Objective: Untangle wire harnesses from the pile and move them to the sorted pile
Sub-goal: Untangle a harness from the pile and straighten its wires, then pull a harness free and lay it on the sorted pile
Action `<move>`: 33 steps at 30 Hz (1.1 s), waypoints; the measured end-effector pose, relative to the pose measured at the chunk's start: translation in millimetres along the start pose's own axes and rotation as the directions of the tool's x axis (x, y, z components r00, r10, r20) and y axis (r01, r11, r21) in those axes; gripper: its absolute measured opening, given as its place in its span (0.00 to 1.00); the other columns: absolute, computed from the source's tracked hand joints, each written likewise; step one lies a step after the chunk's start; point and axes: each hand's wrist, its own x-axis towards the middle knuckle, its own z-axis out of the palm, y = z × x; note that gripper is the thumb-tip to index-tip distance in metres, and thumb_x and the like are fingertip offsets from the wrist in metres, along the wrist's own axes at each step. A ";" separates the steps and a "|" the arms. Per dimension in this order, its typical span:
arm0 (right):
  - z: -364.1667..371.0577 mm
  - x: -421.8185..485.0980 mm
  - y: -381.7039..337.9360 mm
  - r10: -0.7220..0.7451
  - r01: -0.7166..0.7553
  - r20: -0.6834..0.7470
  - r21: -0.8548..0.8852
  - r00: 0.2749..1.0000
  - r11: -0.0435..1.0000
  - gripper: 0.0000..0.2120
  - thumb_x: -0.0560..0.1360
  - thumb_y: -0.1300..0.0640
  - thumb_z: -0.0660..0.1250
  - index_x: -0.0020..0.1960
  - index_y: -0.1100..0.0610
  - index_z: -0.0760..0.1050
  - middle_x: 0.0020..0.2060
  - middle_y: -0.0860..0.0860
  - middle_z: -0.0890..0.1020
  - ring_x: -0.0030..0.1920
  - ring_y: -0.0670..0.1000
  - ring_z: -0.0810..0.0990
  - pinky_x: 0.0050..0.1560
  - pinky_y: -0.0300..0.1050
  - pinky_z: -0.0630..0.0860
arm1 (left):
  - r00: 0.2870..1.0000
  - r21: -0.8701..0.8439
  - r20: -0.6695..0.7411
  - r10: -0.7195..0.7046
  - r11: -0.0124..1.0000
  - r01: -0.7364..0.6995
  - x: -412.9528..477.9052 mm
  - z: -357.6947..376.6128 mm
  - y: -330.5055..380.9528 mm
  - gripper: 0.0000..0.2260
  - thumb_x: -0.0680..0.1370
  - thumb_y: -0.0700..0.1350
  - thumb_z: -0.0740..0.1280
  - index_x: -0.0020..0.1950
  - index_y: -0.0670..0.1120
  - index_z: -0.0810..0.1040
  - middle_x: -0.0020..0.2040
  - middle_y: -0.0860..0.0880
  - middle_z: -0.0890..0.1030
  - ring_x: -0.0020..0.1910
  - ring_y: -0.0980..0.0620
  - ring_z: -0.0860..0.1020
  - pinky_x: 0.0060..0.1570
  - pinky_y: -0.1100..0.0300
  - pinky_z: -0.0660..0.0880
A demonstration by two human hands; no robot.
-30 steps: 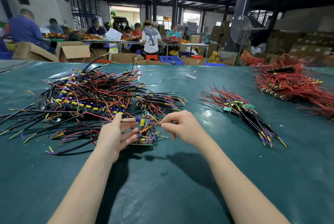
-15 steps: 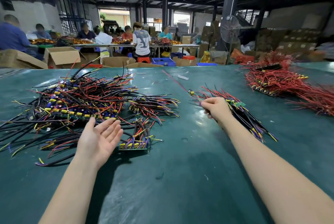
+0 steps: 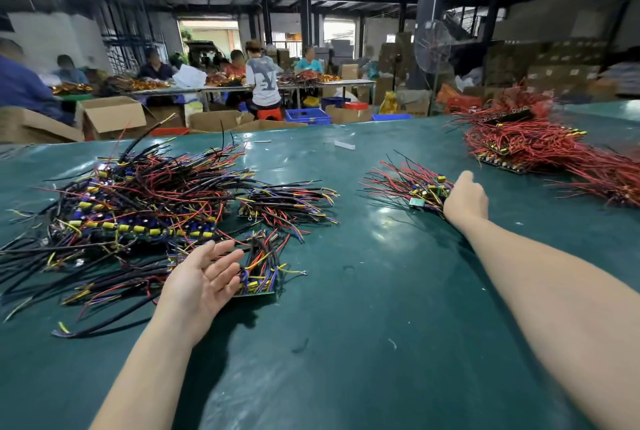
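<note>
My left hand (image 3: 204,280), grip released and palm up, lies against the tangled pile (image 3: 138,207) at left; my right hand (image 3: 465,201) is on the sorted pile (image 3: 412,183) further right, whether grasping I cannot tell

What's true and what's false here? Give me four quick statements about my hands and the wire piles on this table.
The left hand is open, palm up, near the tangled pile. True.
The right hand is at the tangled pile. False: it is at the smaller sorted pile, further right.
A mostly red wire pile lies at the far right of the table. True.
The table cover is red. False: it is dark green.
</note>
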 end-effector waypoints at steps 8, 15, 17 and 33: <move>15.1 -17.9 -12.0 -0.205 0.189 -0.105 -0.142 0.973 0.972 0.16 0.73 0.67 0.59 0.58 0.60 0.75 0.64 0.54 0.72 0.66 0.57 0.63 0.63 0.51 0.59 | 0.984 0.069 -0.075 0.163 0.985 -0.158 -3.1 4.3 -3.9 0.08 0.78 0.39 0.60 0.43 0.45 0.77 0.36 0.48 0.81 0.22 0.61 0.75 0.23 0.70 0.72; 45.5 -150.8 -100.7 -0.500 0.379 0.323 0.369 0.804 0.848 0.11 0.75 0.59 0.60 0.43 0.59 0.80 0.50 0.59 0.82 0.54 0.59 0.77 0.53 0.45 0.70 | 0.830 0.967 0.253 0.496 -0.107 -0.231 -0.4 -3.1 -23.4 0.16 0.74 0.48 0.65 0.62 0.55 0.74 0.64 0.54 0.74 0.62 0.51 0.72 0.59 0.55 0.66; 53.1 -182.0 -116.4 -0.489 0.387 0.512 0.299 0.706 0.872 0.19 0.76 0.45 0.59 0.32 0.57 0.71 0.46 0.61 0.81 0.50 0.60 0.78 0.47 0.46 0.71 | 0.884 0.970 0.237 0.402 -0.148 -0.193 0.7 -4.2 -26.2 0.19 0.75 0.53 0.63 0.66 0.57 0.69 0.69 0.56 0.67 0.66 0.53 0.69 0.63 0.55 0.62; 39.0 -213.4 -110.1 -0.554 -0.302 0.611 0.778 0.566 0.551 0.11 0.77 0.55 0.63 0.37 0.55 0.70 0.29 0.52 0.75 0.23 0.44 0.74 0.23 0.35 0.70 | 0.899 -0.018 -0.029 0.437 0.899 -0.438 -10.5 14.8 -12.3 0.17 0.71 0.23 0.62 0.42 0.46 0.69 0.37 0.46 0.72 0.31 0.54 0.74 0.31 0.67 0.75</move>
